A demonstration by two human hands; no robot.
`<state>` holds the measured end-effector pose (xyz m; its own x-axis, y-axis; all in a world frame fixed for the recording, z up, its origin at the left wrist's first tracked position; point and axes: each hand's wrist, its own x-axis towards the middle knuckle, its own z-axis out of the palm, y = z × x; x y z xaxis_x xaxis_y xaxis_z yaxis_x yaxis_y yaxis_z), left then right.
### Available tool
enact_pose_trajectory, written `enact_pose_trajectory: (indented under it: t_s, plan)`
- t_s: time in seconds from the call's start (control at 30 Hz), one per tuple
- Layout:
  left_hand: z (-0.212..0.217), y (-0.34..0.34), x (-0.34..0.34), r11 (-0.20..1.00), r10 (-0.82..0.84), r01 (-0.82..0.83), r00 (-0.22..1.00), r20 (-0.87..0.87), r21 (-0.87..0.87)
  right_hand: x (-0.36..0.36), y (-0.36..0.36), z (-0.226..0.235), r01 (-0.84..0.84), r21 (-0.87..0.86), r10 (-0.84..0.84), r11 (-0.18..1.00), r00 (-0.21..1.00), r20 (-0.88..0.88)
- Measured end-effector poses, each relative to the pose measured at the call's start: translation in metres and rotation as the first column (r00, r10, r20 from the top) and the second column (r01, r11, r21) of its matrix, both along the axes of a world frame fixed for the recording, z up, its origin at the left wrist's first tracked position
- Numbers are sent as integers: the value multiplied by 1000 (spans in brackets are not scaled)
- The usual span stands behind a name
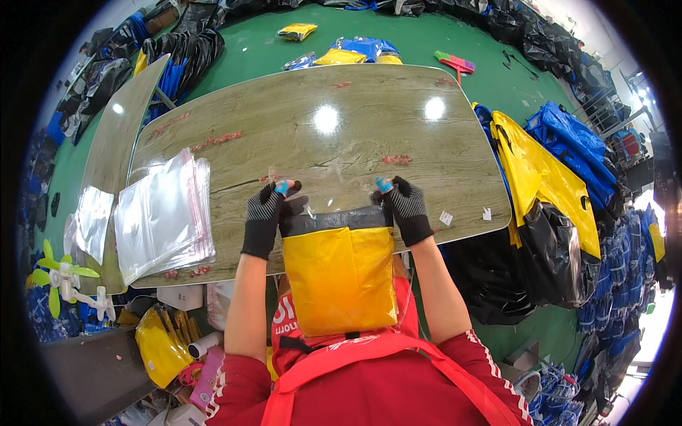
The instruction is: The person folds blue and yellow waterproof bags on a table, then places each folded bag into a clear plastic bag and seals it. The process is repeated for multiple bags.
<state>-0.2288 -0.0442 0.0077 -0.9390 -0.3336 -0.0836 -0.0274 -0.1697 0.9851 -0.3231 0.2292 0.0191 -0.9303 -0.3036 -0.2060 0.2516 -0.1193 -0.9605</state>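
A folded yellow and black bag inside a clear plastic sleeve hangs over the near edge of the wood-grain table, down toward my red apron. My left hand, in a black glove with a blue fingertip, pinches the sleeve's open top at its left corner. My right hand, gloved the same way, pinches the right corner. The clear flap of the sleeve lies flat on the table between my hands.
A stack of clear plastic sleeves lies on the table's left part. Yellow, black and blue bags hang in a pile at the right. A second table stands at the left. More bags lie on the green floor beyond.
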Motion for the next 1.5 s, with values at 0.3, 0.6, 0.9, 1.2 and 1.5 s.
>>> enact_pose_trajectory:
  t_s: [0.3, 0.6, 0.9, 1.2, 1.5]
  plan:
    - [37, 3, -7, 928, -99, 145, 984, -147, 343, -3, -87, 84, 144, 616, 588, 775, 194, -785]
    - [57, 0, 17, 798, -135, -50, 956, -259, -600, -51, -115, 102, 209, 763, 789, 611, -93, -607]
    - [64, 7, 18, 987, -120, 126, 990, -69, 97, -21, -100, 157, -13, 870, 869, 494, 56, -492]
    - [71, 12, 29, 614, -113, -142, 958, -264, -776, -40, -98, 96, 63, 730, 727, 681, -178, -663]
    - [55, -9, 22, 978, 89, -104, 992, -91, -182, -132, 41, 154, 443, 226, -294, 868, 824, -485]
